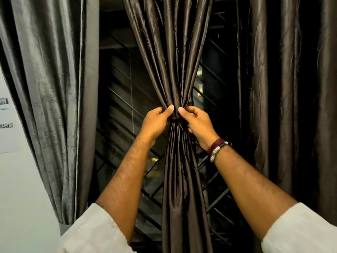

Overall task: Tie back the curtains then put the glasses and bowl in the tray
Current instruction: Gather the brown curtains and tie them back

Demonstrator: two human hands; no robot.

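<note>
A dark brown satin curtain (175,52) hangs in the middle of the view, gathered into a narrow bunch with a knot (176,119) of the same cloth at its waist. My left hand (156,123) grips the knot from the left, thumb on top. My right hand (197,124) grips it from the right, thumb beside the left one. Below the knot the cloth falls in tight pleats. No glasses, bowl or tray are in view.
A grey curtain (54,88) hangs at the left and another dark curtain (284,88) at the right. Behind the middle curtain is a dark window with a metal grille (127,110). A white wall (21,189) with a paper notice is at the far left.
</note>
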